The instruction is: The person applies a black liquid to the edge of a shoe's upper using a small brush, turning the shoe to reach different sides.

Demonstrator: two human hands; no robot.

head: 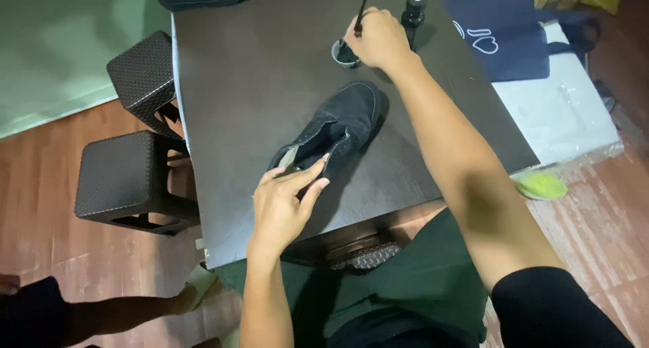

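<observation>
Two bare hands at work over a dark brown wooden table [257, 71]. Black suede slip-on shoe [334, 128] lies near the table's middle, toe pointing to the far edge, heel toward the near edge, pale lining showing at the opening. Left hand [284, 206] rests at the heel end, fingers laid flat on the shoe's rim and pressing it down, not curled around it. Right hand [378, 37] sits beyond the shoe's toe, clenched around a thin black brush handle [364, 7] that stands nearly upright; its lower end dips into a small round grey cup [343, 53], just beyond the toe. Small black bottle with a pale cap [413, 9] stands just right of that hand, touching or nearly so; cannot tell which. Right of the shoe, off the table, a navy cloth bag with white outline drawing [503, 37] lies over a white plastic-wrapped slab [564, 118]. Left of the shoe, past the table edge, two dark woven stools [128, 176]. A lime-green sandal [541, 184] lies on the reddish plank floor, right of the heel.
</observation>
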